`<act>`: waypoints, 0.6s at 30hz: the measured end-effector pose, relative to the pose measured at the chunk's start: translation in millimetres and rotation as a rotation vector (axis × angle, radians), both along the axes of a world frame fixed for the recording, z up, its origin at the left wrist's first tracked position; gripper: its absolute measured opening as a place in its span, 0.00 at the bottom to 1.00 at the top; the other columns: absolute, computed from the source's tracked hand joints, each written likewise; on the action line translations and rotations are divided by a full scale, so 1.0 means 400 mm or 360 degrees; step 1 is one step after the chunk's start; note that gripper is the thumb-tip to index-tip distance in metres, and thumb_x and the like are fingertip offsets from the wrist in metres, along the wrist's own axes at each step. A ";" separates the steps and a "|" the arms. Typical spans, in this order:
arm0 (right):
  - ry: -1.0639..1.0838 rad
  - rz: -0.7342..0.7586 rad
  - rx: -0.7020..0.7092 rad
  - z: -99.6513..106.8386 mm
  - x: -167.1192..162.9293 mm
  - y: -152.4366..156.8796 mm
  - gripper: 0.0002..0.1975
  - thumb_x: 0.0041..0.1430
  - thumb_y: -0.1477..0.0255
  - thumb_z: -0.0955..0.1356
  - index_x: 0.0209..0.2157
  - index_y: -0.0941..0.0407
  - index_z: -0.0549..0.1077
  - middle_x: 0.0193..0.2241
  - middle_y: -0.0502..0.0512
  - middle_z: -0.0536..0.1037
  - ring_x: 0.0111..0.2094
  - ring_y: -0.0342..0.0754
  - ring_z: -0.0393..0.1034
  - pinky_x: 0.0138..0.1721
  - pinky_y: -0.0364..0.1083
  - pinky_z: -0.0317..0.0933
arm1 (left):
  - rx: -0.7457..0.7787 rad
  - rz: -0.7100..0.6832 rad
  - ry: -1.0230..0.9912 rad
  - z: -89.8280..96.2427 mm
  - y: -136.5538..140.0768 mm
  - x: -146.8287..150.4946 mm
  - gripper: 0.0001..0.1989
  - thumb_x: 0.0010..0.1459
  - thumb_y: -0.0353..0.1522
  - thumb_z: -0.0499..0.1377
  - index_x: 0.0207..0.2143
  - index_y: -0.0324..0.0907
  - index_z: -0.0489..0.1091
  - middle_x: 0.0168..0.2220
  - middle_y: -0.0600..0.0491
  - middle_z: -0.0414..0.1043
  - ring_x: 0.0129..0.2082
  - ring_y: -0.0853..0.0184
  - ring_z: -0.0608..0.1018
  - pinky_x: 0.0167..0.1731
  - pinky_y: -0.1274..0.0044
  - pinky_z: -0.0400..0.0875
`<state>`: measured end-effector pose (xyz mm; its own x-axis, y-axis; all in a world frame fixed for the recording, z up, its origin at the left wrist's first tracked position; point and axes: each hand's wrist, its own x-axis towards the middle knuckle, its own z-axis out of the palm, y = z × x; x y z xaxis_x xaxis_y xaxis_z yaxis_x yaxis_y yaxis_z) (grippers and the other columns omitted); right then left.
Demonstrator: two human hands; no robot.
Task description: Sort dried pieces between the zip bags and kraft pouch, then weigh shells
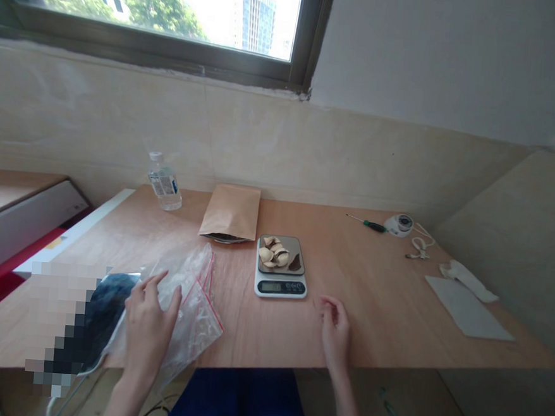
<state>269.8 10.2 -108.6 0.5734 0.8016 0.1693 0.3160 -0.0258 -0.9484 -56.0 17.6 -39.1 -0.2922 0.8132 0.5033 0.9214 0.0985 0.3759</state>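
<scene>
My left hand (150, 316), fingers spread, is over clear zip-lock bags (198, 320) with red seal lines. It appears to hold nothing. My right hand (335, 332) rests near the table's front edge, fingers loosely curled in and nothing visible in them. Between the hands, farther back, stands a white digital kitchen scale (280, 290). Several pale, curved dried pieces (273, 253) and a dark brown piece (295, 262) lie on its metal plate. The digits on its display are too small to read. Behind the bags lies a brown paper pouch (232, 211), its mouth facing me.
A clear bottle (165, 184) stands at the back left. A dark, partly pixelated object (112, 301) lies left of the bags. At the right are a screwdriver (374, 226), a white dome camera (398, 225) with its cable, a white cloth (469, 280) and a pale sheet (467, 310).
</scene>
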 end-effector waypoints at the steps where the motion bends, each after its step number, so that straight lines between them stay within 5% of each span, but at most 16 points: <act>1: 0.0003 -0.0001 -0.0008 0.002 0.001 -0.004 0.16 0.55 0.60 0.62 0.33 0.57 0.73 0.30 0.58 0.77 0.29 0.50 0.69 0.30 0.48 0.63 | -0.0079 0.0023 0.0016 0.003 0.005 -0.003 0.25 0.59 0.43 0.47 0.52 0.36 0.64 0.46 0.40 0.68 0.47 0.52 0.70 0.45 0.64 0.63; 5: -0.0045 0.0003 0.0029 0.011 -0.002 -0.005 0.14 0.55 0.62 0.62 0.31 0.56 0.74 0.28 0.57 0.76 0.28 0.50 0.69 0.28 0.47 0.63 | -0.0453 -0.0029 0.0035 0.013 0.014 -0.006 0.20 0.59 0.43 0.48 0.45 0.44 0.71 0.42 0.47 0.72 0.39 0.57 0.75 0.40 0.67 0.62; 9: -0.0041 0.0050 0.0024 0.016 -0.002 -0.006 0.14 0.56 0.61 0.63 0.32 0.57 0.73 0.30 0.57 0.77 0.29 0.50 0.69 0.30 0.47 0.63 | -0.0526 -0.0097 -0.0067 0.011 0.026 -0.009 0.16 0.59 0.40 0.49 0.37 0.44 0.73 0.39 0.49 0.73 0.31 0.63 0.75 0.35 0.72 0.61; 14: 0.0008 0.0201 0.0085 0.080 -0.070 -0.033 0.14 0.58 0.61 0.62 0.34 0.56 0.73 0.33 0.57 0.76 0.34 0.51 0.70 0.35 0.47 0.64 | -0.0090 -0.0113 -0.0055 0.037 0.017 0.021 0.15 0.59 0.41 0.50 0.33 0.43 0.72 0.32 0.51 0.72 0.27 0.63 0.72 0.36 0.70 0.62; 18: 0.0119 0.0736 0.0152 0.184 -0.212 -0.062 0.12 0.62 0.64 0.61 0.40 0.54 0.72 0.39 0.57 0.76 0.41 0.49 0.70 0.40 0.46 0.65 | 0.0244 -0.0490 -0.0148 0.072 -0.032 0.106 0.12 0.60 0.41 0.52 0.33 0.44 0.70 0.33 0.51 0.73 0.35 0.62 0.74 0.40 0.70 0.64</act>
<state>185.1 -14.8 -35.2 0.1737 0.9584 0.2266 0.2045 0.1900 -0.9603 -13.4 4.6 -10.4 -0.0954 0.7875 0.6089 0.8604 -0.2424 0.4483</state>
